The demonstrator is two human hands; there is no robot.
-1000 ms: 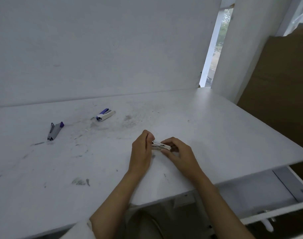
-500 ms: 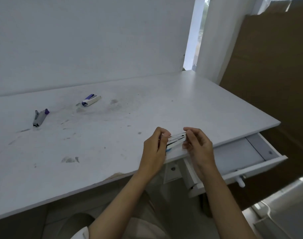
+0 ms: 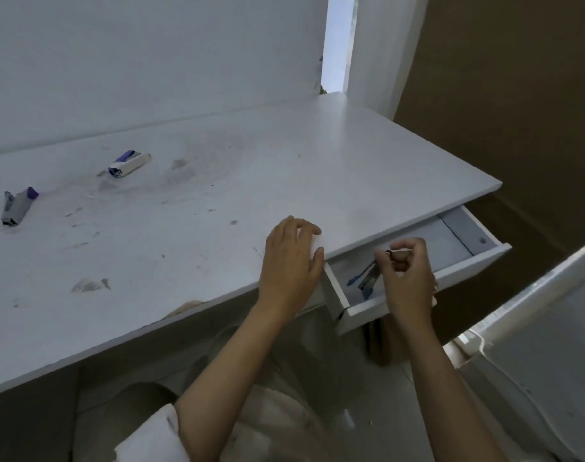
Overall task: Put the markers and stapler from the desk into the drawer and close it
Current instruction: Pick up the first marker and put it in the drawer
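Resting flat at the table (image 3: 367,168) edge, left hand (image 3: 289,261) is released; right hand (image 3: 406,278) pinches light, stiff markers (image 3: 366,278) over the drawer (image 3: 464,275) at 3 o'clock; small stapler (image 3: 130,164) suits a side hold.

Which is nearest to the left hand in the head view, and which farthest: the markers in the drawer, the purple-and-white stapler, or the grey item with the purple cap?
From the left hand, resting on the desk's front edge:
1. Markers in the drawer, just to its right.
2. Purple-and-white stapler, far left, toward the back.
3. Grey item with the purple cap, farthest left.
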